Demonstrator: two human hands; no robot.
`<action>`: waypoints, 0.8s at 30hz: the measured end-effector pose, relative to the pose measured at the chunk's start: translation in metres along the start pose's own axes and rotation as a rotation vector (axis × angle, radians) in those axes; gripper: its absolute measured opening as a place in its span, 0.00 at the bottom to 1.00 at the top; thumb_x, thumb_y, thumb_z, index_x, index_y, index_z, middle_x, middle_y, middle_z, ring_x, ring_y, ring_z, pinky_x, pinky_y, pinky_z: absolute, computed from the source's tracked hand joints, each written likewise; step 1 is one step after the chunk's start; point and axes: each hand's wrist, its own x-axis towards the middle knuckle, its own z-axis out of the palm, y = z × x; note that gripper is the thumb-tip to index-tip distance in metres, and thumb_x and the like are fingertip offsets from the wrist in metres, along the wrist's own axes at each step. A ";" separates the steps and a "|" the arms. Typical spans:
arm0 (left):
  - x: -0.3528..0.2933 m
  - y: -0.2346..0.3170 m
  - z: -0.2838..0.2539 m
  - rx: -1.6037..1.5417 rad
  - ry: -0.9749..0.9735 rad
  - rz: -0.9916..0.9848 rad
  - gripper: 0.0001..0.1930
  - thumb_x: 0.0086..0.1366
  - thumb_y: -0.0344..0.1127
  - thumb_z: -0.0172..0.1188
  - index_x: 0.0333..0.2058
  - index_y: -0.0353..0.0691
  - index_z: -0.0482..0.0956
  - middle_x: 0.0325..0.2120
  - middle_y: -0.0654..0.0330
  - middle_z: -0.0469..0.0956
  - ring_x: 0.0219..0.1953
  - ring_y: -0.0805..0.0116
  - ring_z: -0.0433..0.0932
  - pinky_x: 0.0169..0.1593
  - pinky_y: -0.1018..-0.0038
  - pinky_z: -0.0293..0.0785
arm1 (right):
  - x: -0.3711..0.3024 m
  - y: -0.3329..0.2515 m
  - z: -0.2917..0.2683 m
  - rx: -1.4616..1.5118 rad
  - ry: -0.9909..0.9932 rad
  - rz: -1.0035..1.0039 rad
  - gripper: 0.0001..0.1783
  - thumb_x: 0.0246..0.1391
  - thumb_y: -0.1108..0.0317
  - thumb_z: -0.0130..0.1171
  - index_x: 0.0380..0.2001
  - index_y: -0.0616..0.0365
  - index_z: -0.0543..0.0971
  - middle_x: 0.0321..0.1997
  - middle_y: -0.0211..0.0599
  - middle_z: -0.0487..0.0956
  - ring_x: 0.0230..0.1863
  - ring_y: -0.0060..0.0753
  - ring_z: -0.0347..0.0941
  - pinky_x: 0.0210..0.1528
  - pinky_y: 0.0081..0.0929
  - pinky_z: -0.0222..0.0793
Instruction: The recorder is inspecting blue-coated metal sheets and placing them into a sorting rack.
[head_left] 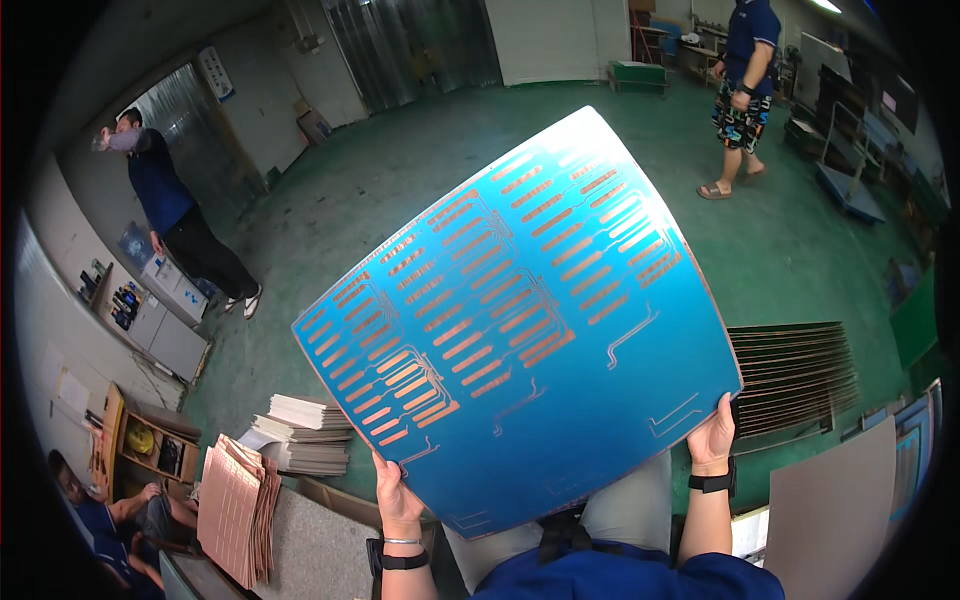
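Observation:
A large blue circuit board panel (540,410) with rows of copper-coloured traces is held up in front of me, tilted, its far right corner bright with glare. At its near left edge, my left hand (398,495) is closed on the rim, with the fingers partly hidden under the panel. My right hand (712,437) grips the near right corner area, its thumb along the edge. Both wrists wear black bands.
Copper-coloured panels (237,510) stand at the lower left beside a pile of pale boards (298,432). A slotted rack (795,380) and a grey panel (833,510) are to my right. Two people stand farther off; another sits at the lower left. A trolley (850,185) is far right.

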 end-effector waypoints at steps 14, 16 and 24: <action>-0.001 0.004 0.005 0.000 0.105 0.000 0.31 0.62 0.36 0.58 0.61 0.47 0.55 0.55 0.58 0.66 0.57 0.60 0.66 0.57 0.61 0.68 | 0.004 0.004 -0.012 -0.010 0.032 0.024 0.24 0.62 0.60 0.49 0.57 0.61 0.63 0.58 0.40 0.68 0.58 0.39 0.64 0.61 0.40 0.60; -0.001 0.004 0.002 0.011 0.073 -0.034 0.30 0.62 0.35 0.58 0.61 0.46 0.55 0.56 0.58 0.65 0.56 0.61 0.67 0.57 0.62 0.68 | 0.006 0.005 -0.019 0.000 0.037 0.042 0.24 0.62 0.60 0.48 0.57 0.61 0.64 0.58 0.39 0.68 0.58 0.39 0.64 0.61 0.39 0.59; -0.004 0.004 0.019 0.051 0.084 -0.091 0.29 0.63 0.33 0.56 0.60 0.46 0.55 0.55 0.58 0.65 0.55 0.66 0.67 0.56 0.67 0.68 | 0.018 0.009 -0.034 -0.048 0.136 0.059 0.23 0.63 0.57 0.47 0.54 0.62 0.66 0.57 0.38 0.69 0.57 0.35 0.65 0.61 0.33 0.59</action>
